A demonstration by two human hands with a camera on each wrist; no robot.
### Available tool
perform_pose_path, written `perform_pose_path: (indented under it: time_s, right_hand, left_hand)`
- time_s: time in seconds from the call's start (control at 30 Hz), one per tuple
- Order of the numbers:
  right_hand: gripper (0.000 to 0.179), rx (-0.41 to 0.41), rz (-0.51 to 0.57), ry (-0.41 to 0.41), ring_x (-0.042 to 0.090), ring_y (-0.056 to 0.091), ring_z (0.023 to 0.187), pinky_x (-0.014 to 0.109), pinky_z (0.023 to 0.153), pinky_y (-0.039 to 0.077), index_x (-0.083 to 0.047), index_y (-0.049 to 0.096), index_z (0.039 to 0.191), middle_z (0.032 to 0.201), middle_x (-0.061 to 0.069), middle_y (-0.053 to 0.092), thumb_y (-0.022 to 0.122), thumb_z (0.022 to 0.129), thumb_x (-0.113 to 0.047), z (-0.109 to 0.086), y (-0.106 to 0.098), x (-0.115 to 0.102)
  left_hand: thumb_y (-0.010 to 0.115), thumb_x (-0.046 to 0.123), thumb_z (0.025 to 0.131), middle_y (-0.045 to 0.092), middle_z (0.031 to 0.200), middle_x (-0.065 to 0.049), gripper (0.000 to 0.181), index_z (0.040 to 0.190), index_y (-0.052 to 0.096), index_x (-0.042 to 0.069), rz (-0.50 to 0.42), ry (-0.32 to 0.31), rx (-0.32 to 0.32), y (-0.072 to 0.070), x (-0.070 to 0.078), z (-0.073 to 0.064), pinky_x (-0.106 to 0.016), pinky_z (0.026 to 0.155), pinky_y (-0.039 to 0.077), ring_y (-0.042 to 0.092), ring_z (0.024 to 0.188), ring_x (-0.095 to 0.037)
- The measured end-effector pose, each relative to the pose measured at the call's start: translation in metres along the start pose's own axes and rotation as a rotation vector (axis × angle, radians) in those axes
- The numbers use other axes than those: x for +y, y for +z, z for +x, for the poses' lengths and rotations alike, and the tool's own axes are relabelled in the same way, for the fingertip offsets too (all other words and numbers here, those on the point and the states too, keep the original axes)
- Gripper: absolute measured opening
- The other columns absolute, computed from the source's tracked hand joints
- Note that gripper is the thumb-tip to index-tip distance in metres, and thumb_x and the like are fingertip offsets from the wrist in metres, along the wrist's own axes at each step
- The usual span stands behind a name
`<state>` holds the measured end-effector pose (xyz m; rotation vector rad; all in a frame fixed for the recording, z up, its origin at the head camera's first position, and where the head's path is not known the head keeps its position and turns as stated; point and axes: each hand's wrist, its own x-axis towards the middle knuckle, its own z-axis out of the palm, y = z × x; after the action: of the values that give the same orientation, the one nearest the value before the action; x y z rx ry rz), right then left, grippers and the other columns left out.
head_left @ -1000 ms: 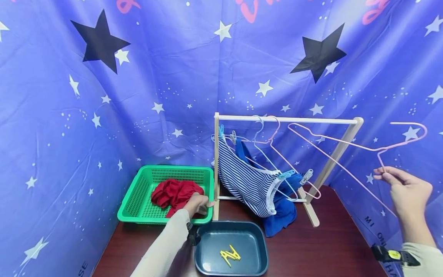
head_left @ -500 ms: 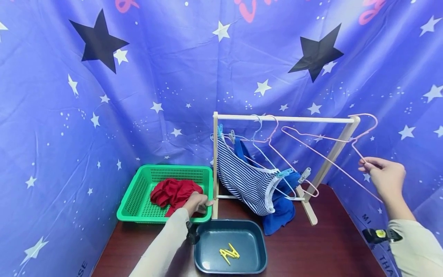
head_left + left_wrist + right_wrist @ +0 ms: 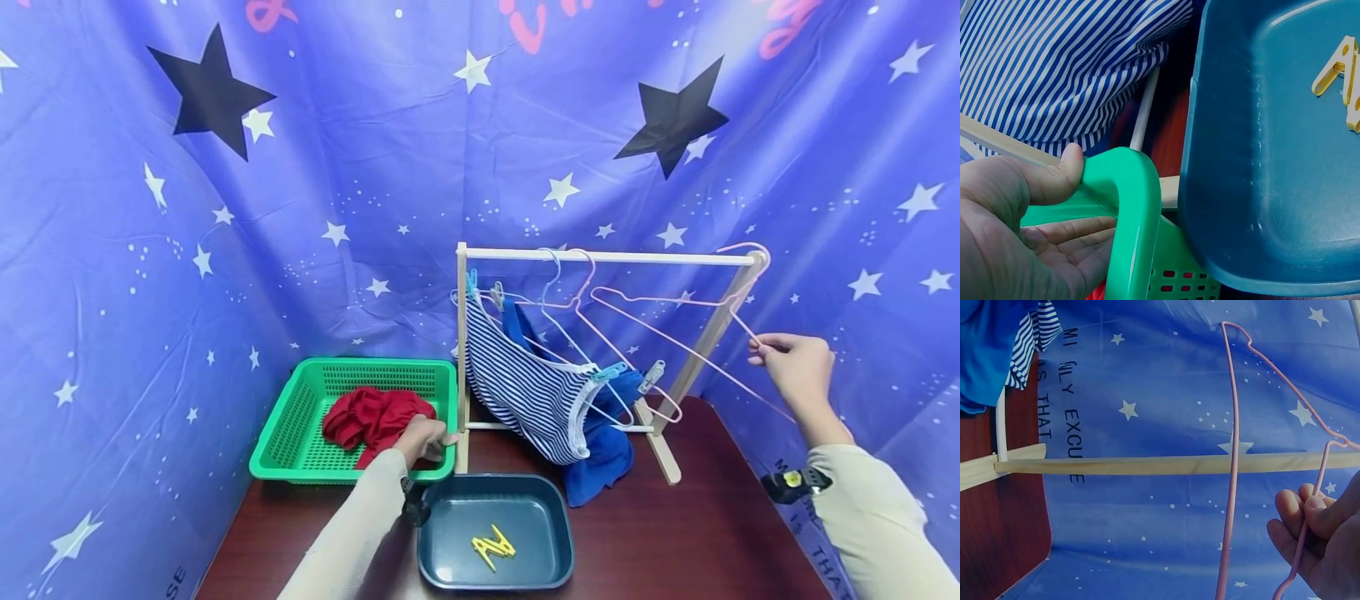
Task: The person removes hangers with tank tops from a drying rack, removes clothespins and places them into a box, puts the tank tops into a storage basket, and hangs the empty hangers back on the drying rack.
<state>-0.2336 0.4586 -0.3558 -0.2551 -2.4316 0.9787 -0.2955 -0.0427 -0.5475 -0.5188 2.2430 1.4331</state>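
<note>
My left hand (image 3: pixel 423 439) holds the near right corner of the green plastic basket (image 3: pixel 281 433), thumb over the rim and fingers on the inside. A crumpled red cloth (image 3: pixel 371 419) lies in the basket beside those fingers. To the right, my right hand (image 3: pixel 798 371) pinches a bare pink clothes hanger (image 3: pixel 1233 456) by one shoulder near its neck. The hanger's hook overlaps the right end of the wooden rack's top rail (image 3: pixel 637 257) in the head view. A striped garment (image 3: pixel 525 383) and a blue garment (image 3: pixel 606 458) hang from hangers on the rack, held by clothespins (image 3: pixel 611 372).
A dark blue tray (image 3: pixel 558 533) with yellow clothespins (image 3: pixel 493 546) stands in front of the rack, close by the basket's near right corner. The rack's right foot (image 3: pixel 666 458) rests on the brown table (image 3: pixel 720 517). A blue star-patterned curtain (image 3: pixel 390 167) encloses the table.
My right hand has moved left with the pink hanger, bringing its hook from right of the rack to over the rail's right end. My left hand stays on the basket.
</note>
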Motion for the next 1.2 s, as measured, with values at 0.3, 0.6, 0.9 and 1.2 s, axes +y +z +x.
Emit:
perform_pose_path:
  time_s: [0.3,0.6,0.9,1.2]
  right_hand:
    - [0.024,-0.016,-0.096,-0.030,-0.020,0.052,0.049,0.009,0.047,0.044,0.018,0.070,0.108,0.061,-0.007,0.072,0.057,0.094,0.002,-0.001,0.009,-0.001]
    - [0.027,-0.087,-0.068,-0.002,-0.016,0.054,0.047,0.013,0.047,0.049,0.019,0.068,0.110,0.057,-0.021,0.066,0.058,0.096,-0.001,-0.002,0.015,-0.004]
    - [0.027,-0.092,-0.046,0.015,-0.015,0.055,0.048,0.012,0.048,0.050,0.020,0.068,0.112,0.059,-0.019,0.068,0.058,0.098,-0.001,-0.003,0.022,-0.006]
    - [0.028,-0.085,-0.105,0.006,-0.021,0.051,0.051,0.010,0.049,0.043,0.016,0.070,0.112,0.055,-0.033,0.060,0.060,0.099,-0.007,-0.005,0.017,-0.008]
  left_hand:
    - [0.075,0.003,0.085,0.069,0.106,-0.031,0.022,0.098,0.064,-0.012,-0.001,-0.007,0.007,-0.002,-0.005,0.000,-0.046,0.083,0.062,0.070,0.099,-0.038]
    - [0.071,-0.001,0.084,0.068,0.108,-0.031,0.014,0.093,0.063,-0.008,-0.028,-0.003,-0.014,-0.006,-0.006,-0.003,-0.048,0.085,0.062,0.069,0.103,-0.041]
    - [0.072,0.001,0.084,0.066,0.110,-0.029,0.016,0.092,0.060,-0.006,-0.042,-0.012,-0.018,-0.007,-0.004,-0.005,-0.050,0.089,0.060,0.068,0.104,-0.041]
    - [0.070,-0.001,0.083,0.065,0.114,-0.030,0.014,0.085,0.056,0.000,-0.069,-0.021,-0.022,-0.003,0.000,-0.005,-0.051,0.093,0.058,0.065,0.111,-0.043]
